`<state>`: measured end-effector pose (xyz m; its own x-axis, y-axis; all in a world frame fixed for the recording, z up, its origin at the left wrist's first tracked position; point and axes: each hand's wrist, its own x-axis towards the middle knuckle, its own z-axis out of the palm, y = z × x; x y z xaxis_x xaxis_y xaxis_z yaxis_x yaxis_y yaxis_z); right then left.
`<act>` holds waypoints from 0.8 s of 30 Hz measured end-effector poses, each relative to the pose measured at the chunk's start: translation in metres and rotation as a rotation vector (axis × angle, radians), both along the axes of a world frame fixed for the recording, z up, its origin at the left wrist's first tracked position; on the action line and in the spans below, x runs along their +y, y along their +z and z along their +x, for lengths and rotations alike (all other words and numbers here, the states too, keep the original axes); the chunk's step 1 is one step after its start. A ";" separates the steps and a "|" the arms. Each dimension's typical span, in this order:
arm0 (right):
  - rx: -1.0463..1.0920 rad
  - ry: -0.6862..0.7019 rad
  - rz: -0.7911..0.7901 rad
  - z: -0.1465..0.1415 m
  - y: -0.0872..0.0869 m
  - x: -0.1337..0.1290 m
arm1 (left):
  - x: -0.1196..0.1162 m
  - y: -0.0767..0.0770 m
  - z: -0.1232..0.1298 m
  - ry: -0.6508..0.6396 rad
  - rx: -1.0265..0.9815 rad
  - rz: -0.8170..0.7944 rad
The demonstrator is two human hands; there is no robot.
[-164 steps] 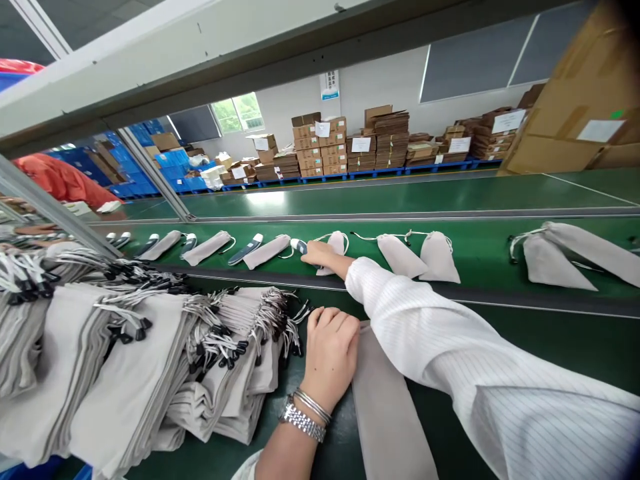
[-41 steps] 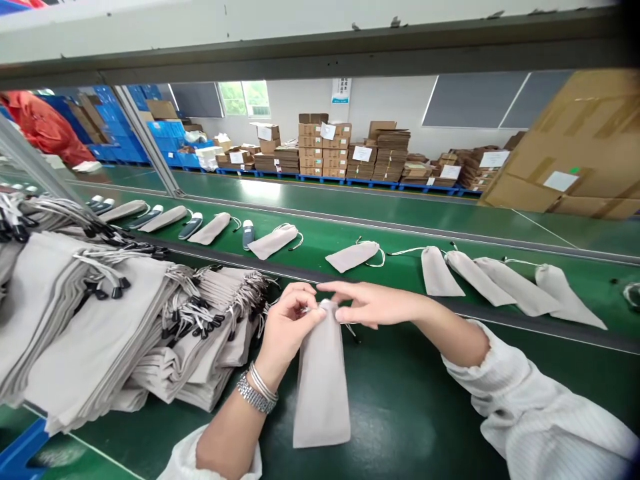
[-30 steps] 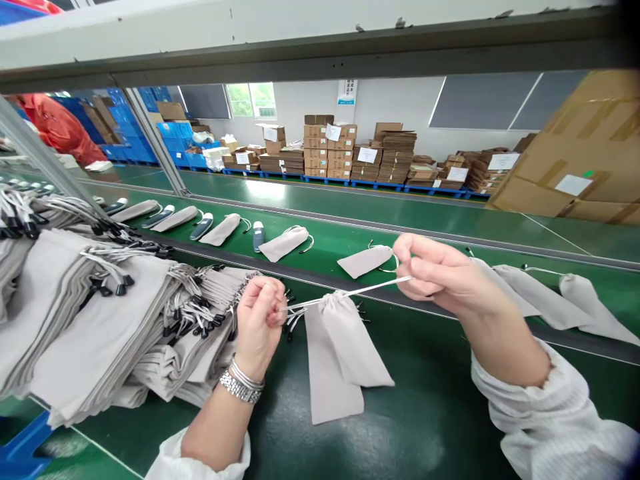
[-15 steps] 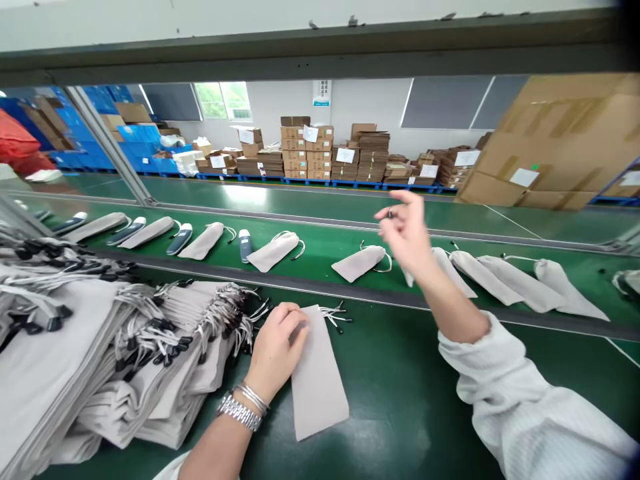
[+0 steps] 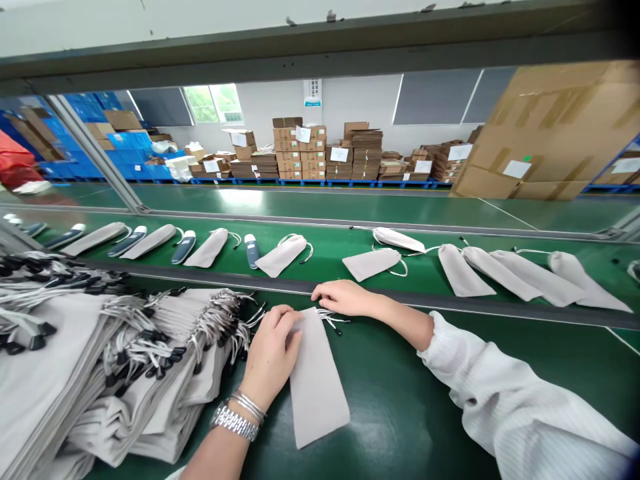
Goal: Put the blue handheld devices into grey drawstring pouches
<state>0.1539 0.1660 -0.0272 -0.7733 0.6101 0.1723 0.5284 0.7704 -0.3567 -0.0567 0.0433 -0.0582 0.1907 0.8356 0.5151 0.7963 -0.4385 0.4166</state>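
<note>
The pouch lies flat on the green counter, right of the pouch stacks, its top end near the dark rail bordering the belt. Lateral room: the stacks bound the left side; counter surface extends rightward beneath the sleeve. The left grip rests on the pouch's upper left edge, fingers bent; whether it pinches the fabric cannot be determined. The right grip is at the cords, fingers curved; its closure cannot be determined. The wall sign carries vertical characters, too small to read; the sheet on the large carton is illegible. The pouch is plain light grey and elongated. White, dark-tipped cords project from its top right.
</note>
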 end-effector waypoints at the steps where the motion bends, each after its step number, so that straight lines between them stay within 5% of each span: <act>1: 0.000 -0.008 0.001 0.000 0.000 0.000 | 0.000 0.000 0.000 0.008 0.004 -0.006; 24: -0.025 -0.051 -0.029 0.000 -0.007 -0.001 | -0.004 0.007 0.001 0.213 0.087 0.025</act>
